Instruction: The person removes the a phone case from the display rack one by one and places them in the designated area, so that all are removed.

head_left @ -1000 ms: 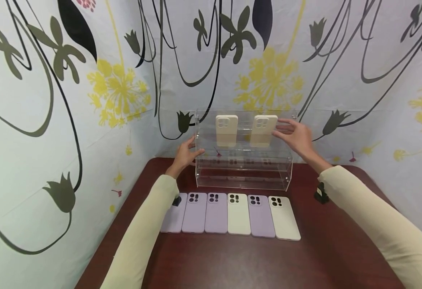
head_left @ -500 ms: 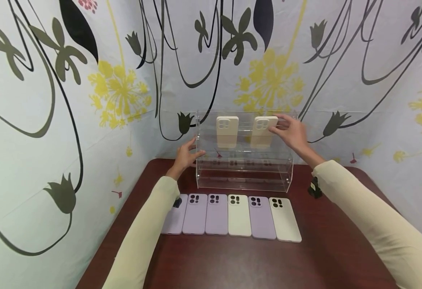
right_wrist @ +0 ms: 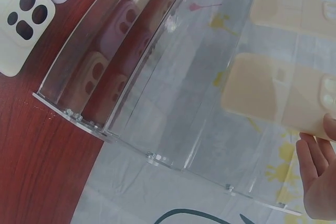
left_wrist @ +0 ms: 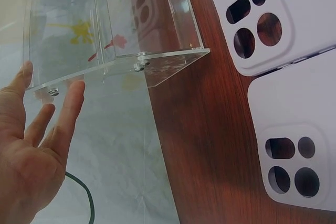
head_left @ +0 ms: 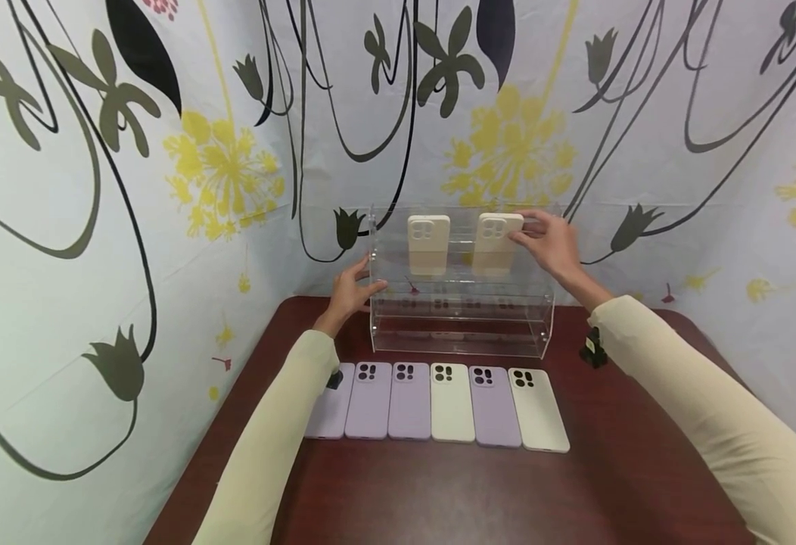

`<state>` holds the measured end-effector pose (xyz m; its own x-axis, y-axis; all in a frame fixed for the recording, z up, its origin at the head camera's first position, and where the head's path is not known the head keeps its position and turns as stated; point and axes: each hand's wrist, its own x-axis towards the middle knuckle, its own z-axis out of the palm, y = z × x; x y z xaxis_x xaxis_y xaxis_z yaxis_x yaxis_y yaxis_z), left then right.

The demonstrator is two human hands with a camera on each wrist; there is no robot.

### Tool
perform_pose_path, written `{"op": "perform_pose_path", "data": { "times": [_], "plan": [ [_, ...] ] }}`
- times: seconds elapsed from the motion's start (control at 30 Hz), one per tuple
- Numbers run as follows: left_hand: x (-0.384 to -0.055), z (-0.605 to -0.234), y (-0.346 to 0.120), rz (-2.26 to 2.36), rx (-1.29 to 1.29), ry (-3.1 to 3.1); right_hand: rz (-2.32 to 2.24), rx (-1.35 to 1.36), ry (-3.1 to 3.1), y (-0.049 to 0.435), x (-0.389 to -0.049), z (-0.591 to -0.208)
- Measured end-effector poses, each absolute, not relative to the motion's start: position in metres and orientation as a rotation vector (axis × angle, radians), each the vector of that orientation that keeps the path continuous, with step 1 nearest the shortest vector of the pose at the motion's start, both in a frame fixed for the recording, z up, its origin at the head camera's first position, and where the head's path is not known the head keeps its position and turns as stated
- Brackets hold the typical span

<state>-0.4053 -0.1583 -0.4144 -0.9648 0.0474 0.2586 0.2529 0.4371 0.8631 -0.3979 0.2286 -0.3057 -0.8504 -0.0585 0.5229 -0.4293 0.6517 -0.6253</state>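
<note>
A clear acrylic tiered stand [head_left: 462, 354] stands at the back of the table. Two cream phone cases lean upright on its upper tier: a left case [head_left: 429, 232] and a right case [head_left: 496, 233]. My right hand [head_left: 553, 246] pinches the right case by its upper right edge, thumb in front and fingers behind; the right wrist view shows this hand [right_wrist: 321, 184] at the case's camera end. My left hand [head_left: 347, 295] rests with extended fingers against the stand's left side panel, and its fingertips touch the panel edge in the left wrist view.
In front of the stand, several phone cases lie in a row on the dark red table [head_left: 452, 492]: lilac cases [head_left: 368, 405] and cream ones [head_left: 452, 405]. My left sleeve covers part of the leftmost. A patterned cloth [head_left: 384, 136] hangs behind and beside the table.
My right hand has shifted slightly left, farther over the right case's edge, and its thumb now lies on the case's front. The left hand and the cases look unmoved.
</note>
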Motion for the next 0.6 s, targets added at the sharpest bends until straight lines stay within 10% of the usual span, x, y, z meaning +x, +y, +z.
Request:
{"op": "perform_pose_path", "data": {
  "times": [0.6],
  "plan": [
    [-0.404, -0.415, -0.158, -1.55, -0.248, -2.495, 1.073, 0.391, -2.263, 0.235, -0.386, -0.282]
  ]
}}
